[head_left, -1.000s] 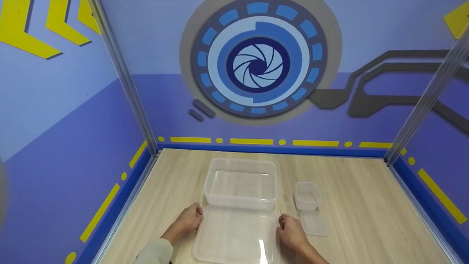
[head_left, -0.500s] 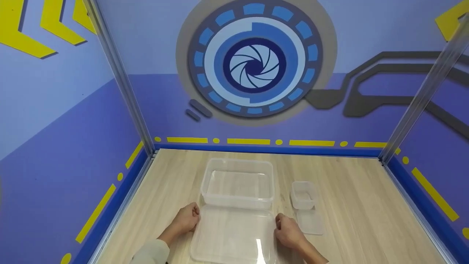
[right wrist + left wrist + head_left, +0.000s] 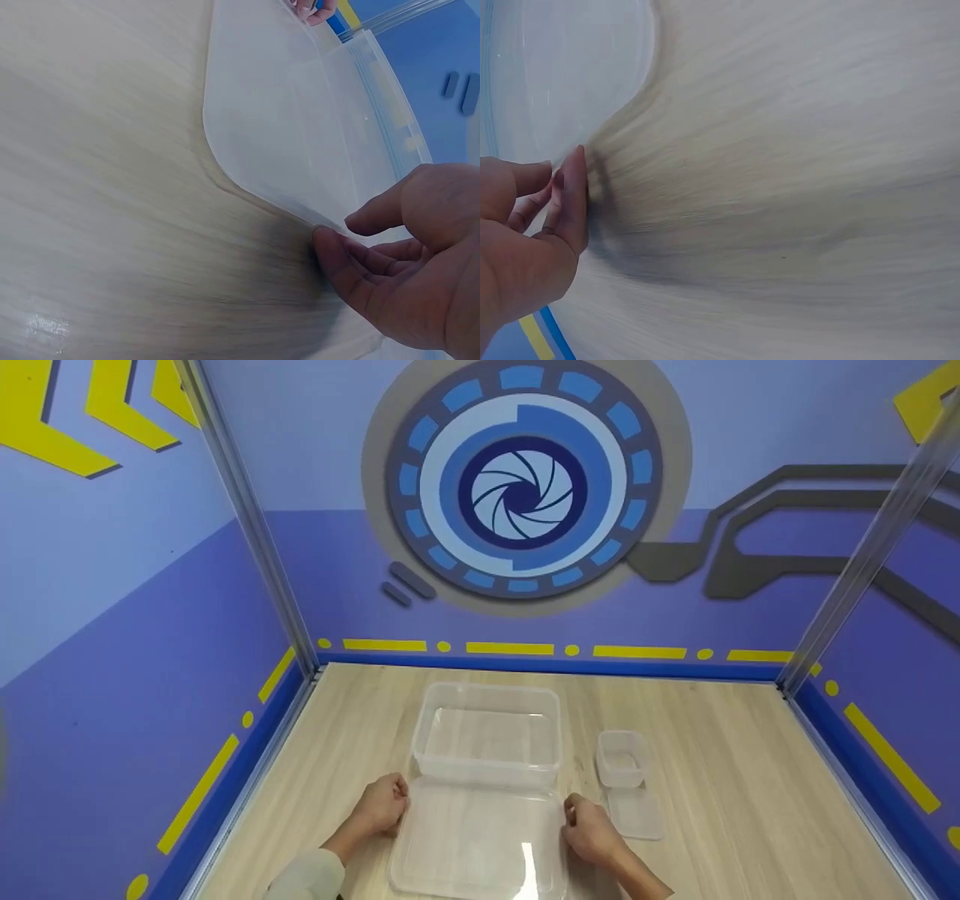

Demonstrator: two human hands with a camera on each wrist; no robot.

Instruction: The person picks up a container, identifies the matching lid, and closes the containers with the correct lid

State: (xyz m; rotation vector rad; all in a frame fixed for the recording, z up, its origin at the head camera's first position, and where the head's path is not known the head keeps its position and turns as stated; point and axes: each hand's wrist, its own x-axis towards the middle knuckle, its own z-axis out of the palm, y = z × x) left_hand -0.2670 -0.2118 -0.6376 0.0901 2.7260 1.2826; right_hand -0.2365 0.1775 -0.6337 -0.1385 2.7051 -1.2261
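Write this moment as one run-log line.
left hand, right hand: hold opposite edges | held: large translucent rectangular plastic lid | beyond lid: large translucent rectangular plastic box, uncovered

1. Large lid [image 3: 474,834] laid flat on table [image 3: 750,765]; held at 10 o'clock by left hand [image 3: 381,804], at 3 o'clock by right hand [image 3: 594,834].
2. Large container [image 3: 489,739] set at large lid's 12 o'clock, just beside.
3. Small container [image 3: 621,761] placed at large lid's 2 o'clock.
4. Small lid [image 3: 636,814] laid at small container's 6 o'clock, near right hand.
5. Table bounded by back wall [image 3: 330,577] at 12 o'clock.
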